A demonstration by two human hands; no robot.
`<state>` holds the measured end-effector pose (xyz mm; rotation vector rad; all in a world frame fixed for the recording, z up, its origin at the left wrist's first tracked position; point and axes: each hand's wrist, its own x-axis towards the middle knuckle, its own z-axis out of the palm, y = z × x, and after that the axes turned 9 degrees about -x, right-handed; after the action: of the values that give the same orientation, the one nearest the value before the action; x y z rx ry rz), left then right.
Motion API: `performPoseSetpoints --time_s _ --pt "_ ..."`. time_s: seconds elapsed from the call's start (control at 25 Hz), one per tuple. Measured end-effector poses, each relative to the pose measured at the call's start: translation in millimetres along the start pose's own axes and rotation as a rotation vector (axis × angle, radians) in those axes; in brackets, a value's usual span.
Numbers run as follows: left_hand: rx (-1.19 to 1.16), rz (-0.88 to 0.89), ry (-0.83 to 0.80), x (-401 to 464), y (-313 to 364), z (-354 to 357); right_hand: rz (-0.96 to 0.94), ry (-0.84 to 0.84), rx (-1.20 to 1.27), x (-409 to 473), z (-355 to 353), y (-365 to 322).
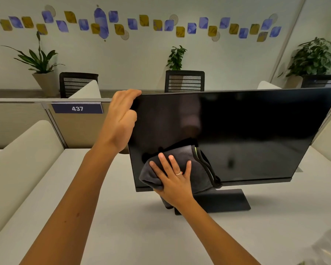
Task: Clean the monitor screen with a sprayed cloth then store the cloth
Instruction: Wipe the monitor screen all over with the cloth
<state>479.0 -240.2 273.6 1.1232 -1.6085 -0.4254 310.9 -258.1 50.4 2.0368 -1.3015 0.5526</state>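
A black monitor [246, 131] stands on a flat dark base [227, 201] on the white desk, its screen dark. My left hand [120, 119] grips the monitor's top left corner, fingers curled over the upper edge. My right hand [174, 176] lies flat, fingers spread, pressing a dark grey cloth [197, 165] against the screen's lower left part. The cloth has a green-edged hem and hangs a little below the bottom bezel.
The white desk [122, 226] is bounded by beige partition panels [17, 159] at left and back, one bearing a sign "437" [77, 108]. Black mesh chairs [184, 81] and potted plants [40, 62] stand behind. A blurred pale object [329, 243] shows at the bottom right.
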Motion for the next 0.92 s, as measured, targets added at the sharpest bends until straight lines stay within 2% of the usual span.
performPoseSetpoints --time_s 0.2,0.36,0.44,0.52,0.64,0.76,0.92 --pt "-0.01 0.021 -0.015 0 3 0 0.126 -0.07 -0.045 -49 12 37" --pt "-0.011 0.029 -0.005 1 3 1 0.55 -0.079 0.067 -58 -2 91" --pt "-0.009 0.031 -0.002 0 5 2 0.72 0.0 0.197 -51 -15 121" --pt "0.006 0.026 0.004 1 6 2 0.858 0.147 0.388 -31 -29 143" --pt "0.059 0.04 0.0 1 7 1 1.059 0.332 0.611 19 -54 155" --pt "0.087 0.039 -0.007 0 6 0 1.02 0.416 0.611 72 -80 138" --pt "0.071 0.044 -0.001 0 4 -2 0.734 0.411 0.457 122 -104 86"
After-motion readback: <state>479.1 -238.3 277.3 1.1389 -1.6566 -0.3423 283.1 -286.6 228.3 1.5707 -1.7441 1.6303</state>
